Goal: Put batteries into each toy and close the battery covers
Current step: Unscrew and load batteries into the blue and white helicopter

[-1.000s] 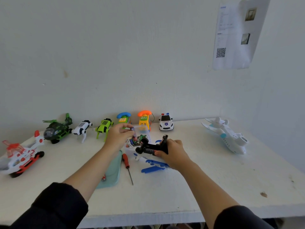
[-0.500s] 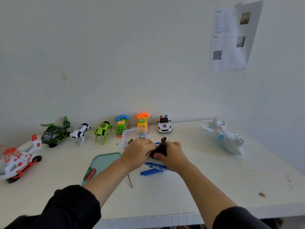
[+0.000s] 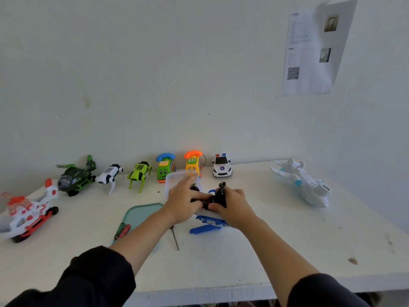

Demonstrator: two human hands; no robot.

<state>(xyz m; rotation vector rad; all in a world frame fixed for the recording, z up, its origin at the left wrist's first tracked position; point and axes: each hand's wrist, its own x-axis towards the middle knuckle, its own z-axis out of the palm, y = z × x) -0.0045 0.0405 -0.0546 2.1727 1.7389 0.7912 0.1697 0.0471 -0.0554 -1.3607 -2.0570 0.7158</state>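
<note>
Black-bodied toy (image 3: 218, 197) lay crosswise mid-desk (image 3: 287, 235), long axis left-right, gripped at its right end by the right hand (image 3: 232, 204); left hand (image 3: 183, 200) gripped its left end.

Your open room is the table's (image 3: 287, 258) front right, bare from the front edge up toward the white plane (image 3: 303, 185) at the right edge. Toys crowd the back edge, the police car (image 3: 222, 166) among them. Front left is tighter (a teal lid (image 3: 141, 216), screwdrivers (image 3: 122, 230)), with a helicopter (image 3: 28, 213) guarding the left edge.
</note>
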